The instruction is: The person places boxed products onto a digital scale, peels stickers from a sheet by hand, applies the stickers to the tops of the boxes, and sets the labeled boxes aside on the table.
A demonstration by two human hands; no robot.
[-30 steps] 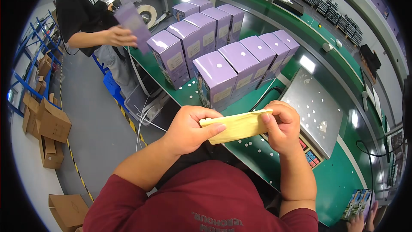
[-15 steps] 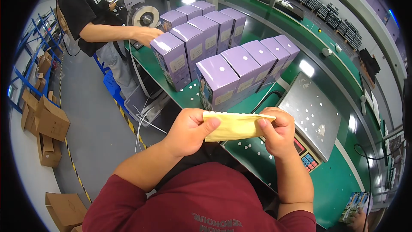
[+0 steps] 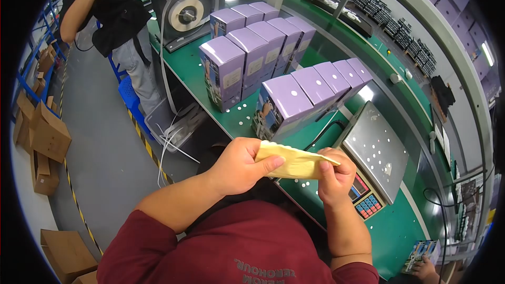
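Observation:
A soft-looking yellow strip (image 3: 294,162) with a pale wavy upper edge stretches between my two hands in front of my chest; its exact kind I cannot make out. My left hand (image 3: 244,167) grips its left end, thumb lying over the front. At the right end, my right hand (image 3: 335,173) pinches it between thumb and fingers. Beyond my hands, purple boxes (image 3: 300,94) stand upright in rows, the near ones with a round white dot on top. A scale (image 3: 379,150) dotted with small white discs is close to my right hand.
The green table (image 3: 184,76) carries more white dots and a black cable. A person in a black shirt (image 3: 115,21) stands at the far left near a machine with a reel (image 3: 186,14). Another person's hand (image 3: 423,268) touches a box at lower right. Cardboard boxes (image 3: 50,134) lie left.
The view has shifted slightly. The strip's right end now tilts lower, still held by both hands. The person in black has drawn their arm back from the purple boxes and raised it.

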